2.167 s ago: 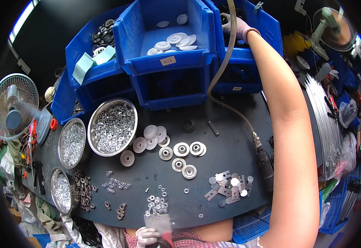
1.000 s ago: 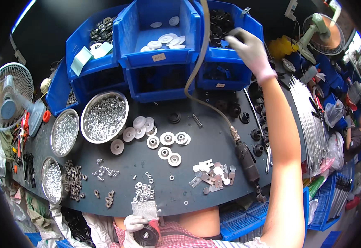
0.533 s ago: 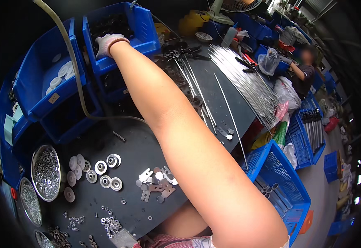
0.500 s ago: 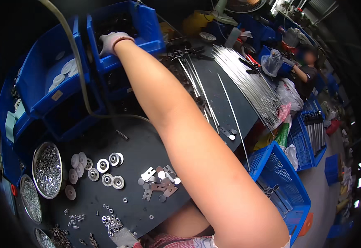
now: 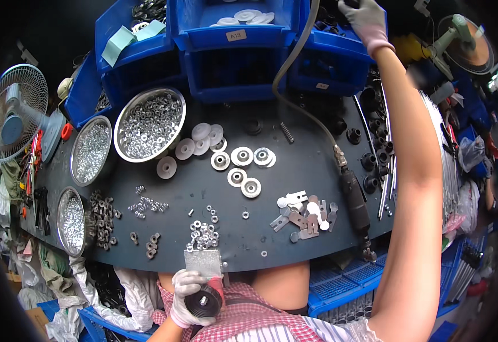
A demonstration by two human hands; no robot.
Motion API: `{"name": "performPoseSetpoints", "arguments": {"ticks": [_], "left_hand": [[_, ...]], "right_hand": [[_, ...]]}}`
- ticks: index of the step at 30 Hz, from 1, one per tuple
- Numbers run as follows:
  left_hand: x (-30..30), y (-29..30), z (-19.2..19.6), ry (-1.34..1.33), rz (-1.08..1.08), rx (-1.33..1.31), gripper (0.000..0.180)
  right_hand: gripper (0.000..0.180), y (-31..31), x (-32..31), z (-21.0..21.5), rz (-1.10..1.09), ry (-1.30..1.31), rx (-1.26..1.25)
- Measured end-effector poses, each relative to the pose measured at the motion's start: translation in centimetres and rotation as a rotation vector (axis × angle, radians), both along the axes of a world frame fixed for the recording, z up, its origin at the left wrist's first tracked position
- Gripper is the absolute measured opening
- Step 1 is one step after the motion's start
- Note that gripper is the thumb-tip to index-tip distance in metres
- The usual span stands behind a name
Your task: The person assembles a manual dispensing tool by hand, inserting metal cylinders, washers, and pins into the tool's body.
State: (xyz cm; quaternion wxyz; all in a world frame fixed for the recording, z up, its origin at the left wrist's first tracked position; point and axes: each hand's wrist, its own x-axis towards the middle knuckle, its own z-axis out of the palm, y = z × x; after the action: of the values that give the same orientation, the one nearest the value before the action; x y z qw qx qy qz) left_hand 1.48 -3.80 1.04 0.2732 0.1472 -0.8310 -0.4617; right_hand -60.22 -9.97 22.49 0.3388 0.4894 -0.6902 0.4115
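My left hand (image 5: pixel 185 296), in a pale glove, is closed around a black round part (image 5: pixel 204 301) with a small metal stud at its middle, held at the table's near edge. Just beyond it is a flat metal plate (image 5: pixel 203 262) with small nuts (image 5: pixel 204 235) heaped at its far side. My right arm reaches to the far right, where my gloved right hand (image 5: pixel 368 24) is above a blue bin (image 5: pixel 340 43) of black parts. Its fingers are closed on a black piece (image 5: pixel 350 3), partly cut off by the upper edge, so its kind is unclear.
Metal bowls (image 5: pixel 149 125) of small hardware stand at the left. White discs (image 5: pixel 201 131), ringed discs (image 5: pixel 243 155), flat metal tabs (image 5: pixel 306 215) and a spring (image 5: pixel 286 132) lie on the dark table (image 5: pixel 260 228). A hose with an air screwdriver (image 5: pixel 354 199) hangs down beside my right arm.
The view has turned left and levelled over the table. My right hand has come up from inside the bin with a black piece. My left hand and its black round part now show.
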Motion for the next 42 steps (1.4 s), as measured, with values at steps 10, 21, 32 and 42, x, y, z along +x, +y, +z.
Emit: {"name": "performPoseSetpoints", "arguments": {"ticks": [10,21,32,42], "left_hand": [[-0.3,-0.1,0.4,0.043,-0.060,0.115,0.088],[-0.2,1.2,-0.5,0.057,0.101,0.118,0.080],[-1.5,3.4,-1.5,0.154,0.380,0.042,0.075],[-2.9,3.8,-1.0,0.254,0.530,-0.138,0.076]], "right_hand": [[0.047,12.7,10.2,-15.3,-0.122,-0.570,0.580],[0.059,13.9,11.5,-14.8,-0.163,-0.641,0.598],[0.047,19.3,27.1,-11.7,0.827,-1.531,0.070],[0.058,18.0,47.8,-14.6,0.848,-1.571,0.099]]}}
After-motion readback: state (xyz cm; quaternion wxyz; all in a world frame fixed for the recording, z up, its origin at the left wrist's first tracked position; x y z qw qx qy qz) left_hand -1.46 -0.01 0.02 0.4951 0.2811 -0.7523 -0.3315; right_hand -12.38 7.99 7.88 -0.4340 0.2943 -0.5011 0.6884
